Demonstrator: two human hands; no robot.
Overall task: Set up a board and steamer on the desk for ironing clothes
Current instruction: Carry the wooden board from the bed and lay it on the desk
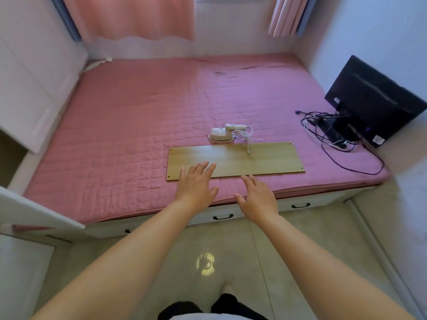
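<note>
A flat light-wood board [254,159] lies on the pink quilted bed [129,135], near its front edge. Just behind the board sits a small white handheld steamer [220,135], its white cord curling over the board's far edge. My left hand [196,184] stretches forward with straight spread fingers, the fingertips over the board's near left part. My right hand [257,196] is also spread flat, its fingertips just short of the board's front edge. Neither hand holds anything.
A black monitor [374,100] leans against the right wall on the bed, with a tangle of black cables [330,132] beside it. White cabinets [34,88] stand at the left. Drawers with black handles [223,217] run under the bed. Pink curtains hang behind.
</note>
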